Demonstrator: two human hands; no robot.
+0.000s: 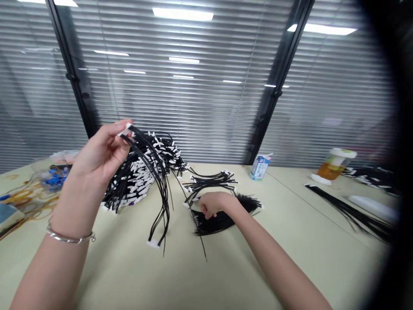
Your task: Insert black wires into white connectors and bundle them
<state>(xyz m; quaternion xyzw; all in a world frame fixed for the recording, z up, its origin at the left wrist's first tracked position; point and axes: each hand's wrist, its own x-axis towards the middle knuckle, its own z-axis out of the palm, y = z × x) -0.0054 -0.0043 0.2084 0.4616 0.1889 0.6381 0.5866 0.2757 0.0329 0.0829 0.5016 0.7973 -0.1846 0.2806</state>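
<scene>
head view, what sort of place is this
Probably an office-type room used as a light workshop: a large heap of white-ended black cables lies on a pale table, and slatted blinds rise behind it.

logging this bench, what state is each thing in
Left hand: raised, pinching harness
Harness: drooping from left hand
Right hand: lowered, curled at wires; grip unclear
Wires: lying together on table
Pile: heaped
Carton: upright
Cup: holding amber liquid
Blinds: lowered
Bracelet: worn
</scene>
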